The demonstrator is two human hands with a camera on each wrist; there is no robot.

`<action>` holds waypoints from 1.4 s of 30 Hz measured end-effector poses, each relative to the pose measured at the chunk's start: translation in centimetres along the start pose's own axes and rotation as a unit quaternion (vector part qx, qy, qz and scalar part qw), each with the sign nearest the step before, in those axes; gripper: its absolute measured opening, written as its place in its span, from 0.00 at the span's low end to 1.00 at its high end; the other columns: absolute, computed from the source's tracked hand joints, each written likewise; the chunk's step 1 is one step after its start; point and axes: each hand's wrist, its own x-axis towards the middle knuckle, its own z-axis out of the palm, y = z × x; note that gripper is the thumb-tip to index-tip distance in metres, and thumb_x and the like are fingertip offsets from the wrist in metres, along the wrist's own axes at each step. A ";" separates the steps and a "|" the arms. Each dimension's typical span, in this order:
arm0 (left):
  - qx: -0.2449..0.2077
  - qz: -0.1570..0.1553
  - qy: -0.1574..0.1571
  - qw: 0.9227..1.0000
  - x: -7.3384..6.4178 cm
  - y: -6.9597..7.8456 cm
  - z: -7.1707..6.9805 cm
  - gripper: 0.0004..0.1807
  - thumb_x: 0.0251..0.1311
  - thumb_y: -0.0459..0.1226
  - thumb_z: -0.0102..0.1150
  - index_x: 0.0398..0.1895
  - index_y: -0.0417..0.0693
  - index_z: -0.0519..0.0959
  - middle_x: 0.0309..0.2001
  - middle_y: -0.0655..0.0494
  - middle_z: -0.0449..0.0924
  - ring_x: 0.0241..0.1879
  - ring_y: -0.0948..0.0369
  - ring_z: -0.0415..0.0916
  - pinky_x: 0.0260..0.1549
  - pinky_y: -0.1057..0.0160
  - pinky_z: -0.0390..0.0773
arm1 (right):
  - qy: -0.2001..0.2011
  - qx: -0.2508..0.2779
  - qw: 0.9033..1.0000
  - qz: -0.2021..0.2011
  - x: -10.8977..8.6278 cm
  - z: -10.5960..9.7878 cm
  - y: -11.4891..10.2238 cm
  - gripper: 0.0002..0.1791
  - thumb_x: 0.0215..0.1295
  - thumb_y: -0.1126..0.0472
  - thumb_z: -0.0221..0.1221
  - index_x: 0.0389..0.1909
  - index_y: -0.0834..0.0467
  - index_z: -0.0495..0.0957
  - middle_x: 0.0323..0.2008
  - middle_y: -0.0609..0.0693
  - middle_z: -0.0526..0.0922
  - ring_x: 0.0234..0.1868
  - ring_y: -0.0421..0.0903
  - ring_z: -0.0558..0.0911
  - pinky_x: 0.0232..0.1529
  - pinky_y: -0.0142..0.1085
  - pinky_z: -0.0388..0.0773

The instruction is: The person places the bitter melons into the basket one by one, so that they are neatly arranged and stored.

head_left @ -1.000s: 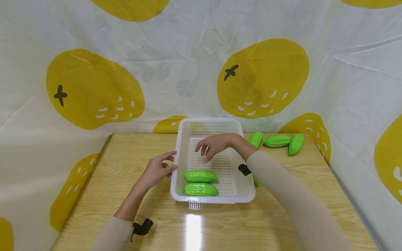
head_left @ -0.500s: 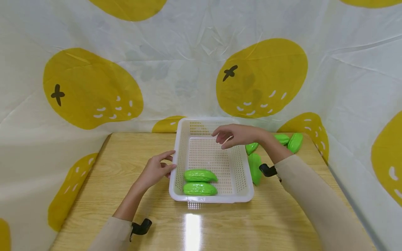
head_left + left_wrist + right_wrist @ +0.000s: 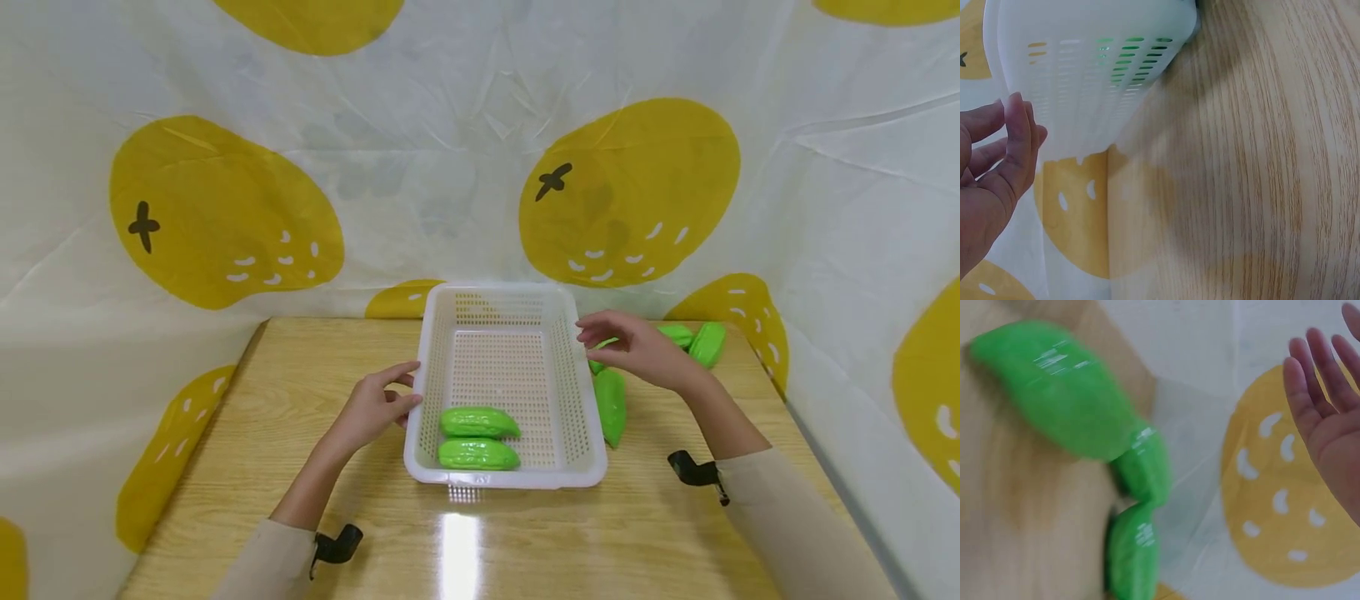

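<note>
A white perforated plastic basket (image 3: 498, 479) sits on the table. Two glossy green bitter melons (image 3: 480, 422) lie side by side in its near-left part. My left hand (image 3: 371, 410) rests its fingertips and thumb against the outer left rim, as the left wrist view (image 3: 1019, 140) also shows. Hovering at the basket's right rim, my right hand (image 3: 637, 346) has its fingers loosely extended with nothing held. Partly behind it lies a bitter melon (image 3: 600, 358), mostly hidden. Another bitter melon (image 3: 611, 407) rests along the basket's right side.
Farther right, near the back edge of the wooden table (image 3: 330, 350), two more bitter melons (image 3: 707, 344) lie together. A white curtain (image 3: 435, 192) printed with yellow fruit stands behind the table and at both sides.
My right hand has moved rightward from over the basket's inside to its right rim, above the loose bitter melons. The left hand and the two melons in the basket stay put.
</note>
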 end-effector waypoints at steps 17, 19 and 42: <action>-0.002 -0.009 0.001 1.000 -0.1 0.0 0.2 0.32 0.68 0.31 0.65 0.75 0.42 0.69 0.59 0.35 0.77 0.30 0.57 0.83 0.31 0.49 0.90 | 0.130 -0.038 0.979 0.153 -6.4 4.0 7.7 0.43 0.74 0.51 0.63 0.80 0.63 0.54 0.78 0.69 0.54 0.70 0.76 0.65 0.65 0.68 0.72; -0.001 -0.009 0.001 1.000 -0.1 0.0 0.2 0.32 0.68 0.31 0.65 0.75 0.42 0.69 0.59 0.35 0.77 0.30 0.57 0.83 0.31 0.50 0.90 | 0.137 -0.045 0.976 0.163 -6.4 4.4 8.1 0.44 0.74 0.49 0.63 0.80 0.63 0.53 0.78 0.71 0.51 0.69 0.77 0.65 0.65 0.69 0.73; 0.007 -0.010 0.003 1.000 0.1 -0.1 0.1 0.32 0.68 0.31 0.65 0.75 0.43 0.69 0.58 0.36 0.77 0.30 0.57 0.83 0.29 0.56 0.90 | 0.115 -0.087 0.957 0.252 -4.5 7.1 9.0 0.61 0.63 0.41 0.68 0.78 0.74 0.45 0.67 0.79 0.61 0.65 0.70 0.70 0.64 0.63 0.75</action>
